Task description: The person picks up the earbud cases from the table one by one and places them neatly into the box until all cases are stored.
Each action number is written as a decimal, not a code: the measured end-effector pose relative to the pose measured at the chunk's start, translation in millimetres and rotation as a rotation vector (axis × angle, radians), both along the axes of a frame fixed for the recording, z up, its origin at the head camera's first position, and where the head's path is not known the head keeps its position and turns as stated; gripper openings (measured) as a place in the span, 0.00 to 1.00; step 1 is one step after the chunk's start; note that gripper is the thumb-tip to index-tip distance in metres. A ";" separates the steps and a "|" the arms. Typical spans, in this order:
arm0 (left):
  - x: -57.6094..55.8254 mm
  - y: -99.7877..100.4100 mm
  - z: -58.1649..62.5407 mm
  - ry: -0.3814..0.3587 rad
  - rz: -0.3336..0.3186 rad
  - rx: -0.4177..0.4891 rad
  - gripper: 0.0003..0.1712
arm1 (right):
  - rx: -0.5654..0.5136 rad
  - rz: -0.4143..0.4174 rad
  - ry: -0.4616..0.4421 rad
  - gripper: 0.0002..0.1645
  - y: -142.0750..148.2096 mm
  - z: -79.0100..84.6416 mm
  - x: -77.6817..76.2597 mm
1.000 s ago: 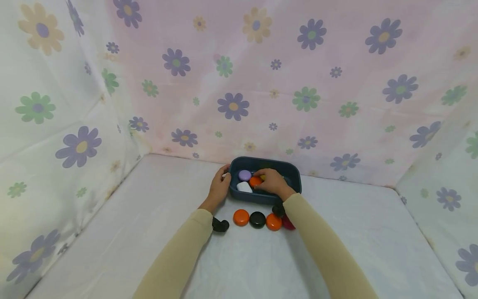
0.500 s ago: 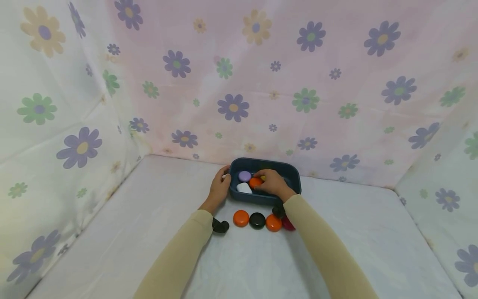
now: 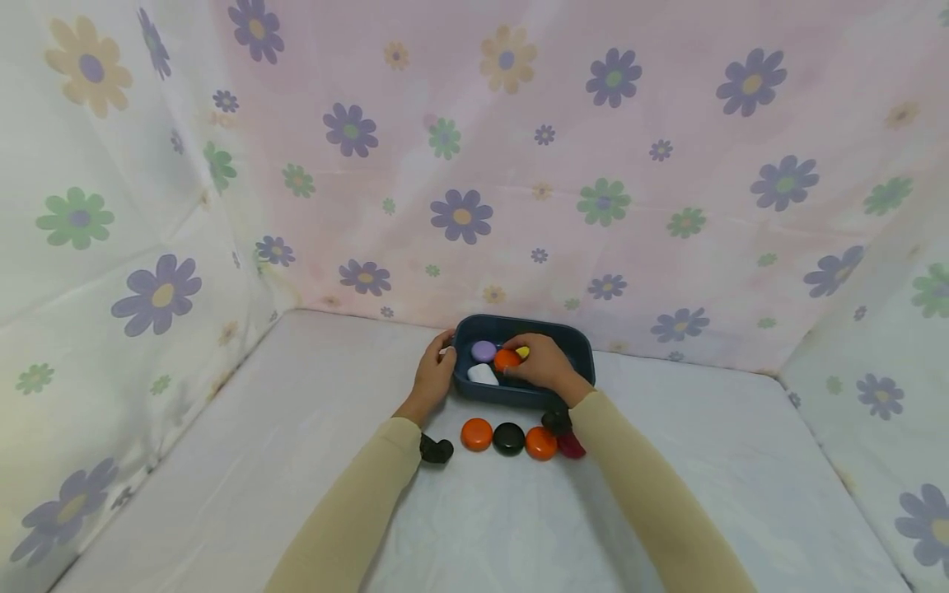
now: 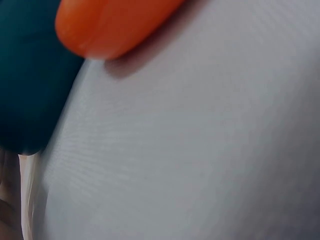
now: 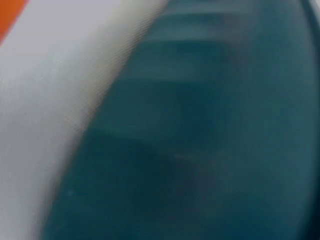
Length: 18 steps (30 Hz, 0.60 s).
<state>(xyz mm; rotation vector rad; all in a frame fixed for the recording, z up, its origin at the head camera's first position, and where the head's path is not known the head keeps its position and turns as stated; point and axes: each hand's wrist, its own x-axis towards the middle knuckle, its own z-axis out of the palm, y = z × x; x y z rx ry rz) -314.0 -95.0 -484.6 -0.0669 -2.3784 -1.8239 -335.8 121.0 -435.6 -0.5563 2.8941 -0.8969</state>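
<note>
- Two hands are working: the left hand [image 3: 433, 372] is touching the blue tray [image 3: 497, 394], its grip indeterminable.
- The right hand [image 3: 547, 365] is pinching an orange disc [image 3: 505, 360] inside, as before.
- More of a yellow piece [image 3: 522, 352] is showing; the pick is apparently remaining unfinished.

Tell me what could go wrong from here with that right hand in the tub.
The right hand pinches an orange disc close beside a yellow piece, so it might nudge that piece too. In the head view, the dark wrist camera overlaps the red piece outside the tub, so it could perhaps bump that one.
</note>
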 end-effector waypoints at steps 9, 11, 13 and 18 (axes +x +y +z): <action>-0.3 0.1 0.6 0.005 0.008 -0.004 0.26 | -0.052 -0.019 -0.011 0.26 5.2 11.8 16.8; 0.0 0.5 0.4 0.007 0.009 -0.006 0.26 | -0.061 -0.019 -0.018 0.26 5.7 15.8 21.7; 0.2 0.7 -0.1 0.011 0.007 -0.006 0.26 | -0.063 -0.016 -0.022 0.26 6.3 19.8 26.4; 0.4 0.9 -0.4 0.007 0.006 -0.006 0.26 | -0.062 -0.007 -0.023 0.26 6.7 29.0 37.4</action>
